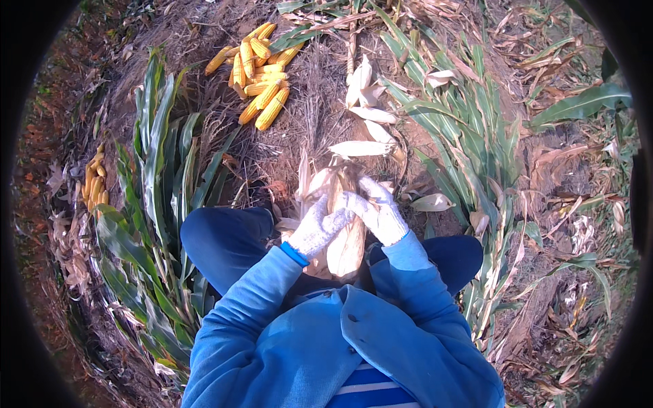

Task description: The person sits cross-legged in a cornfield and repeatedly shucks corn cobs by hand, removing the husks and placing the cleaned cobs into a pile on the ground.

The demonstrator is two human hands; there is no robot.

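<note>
An ear of corn in its pale, dry husk (347, 252) lies between my hands, its silk end pointing away from me. My left hand (319, 227), in a white knit glove, grips it from the left. On the other side my right hand (380, 211), gloved the same way, has its fingers on the husk near the tip. Glare and the fingers hide part of the ear. Loose pale husks (304, 178) lie just beyond and to the left of my hands. Further off, a husked ear (359, 148) rests on the soil.
A pile of bare yellow corn ears (265, 76) lies ahead, left of centre; another pile (94, 183) is far left. Green cut cornstalks lie on the left (163, 153) and right (474, 153). More husked ears (359, 84) trail away ahead. Dry leaves (556, 168) litter the ground.
</note>
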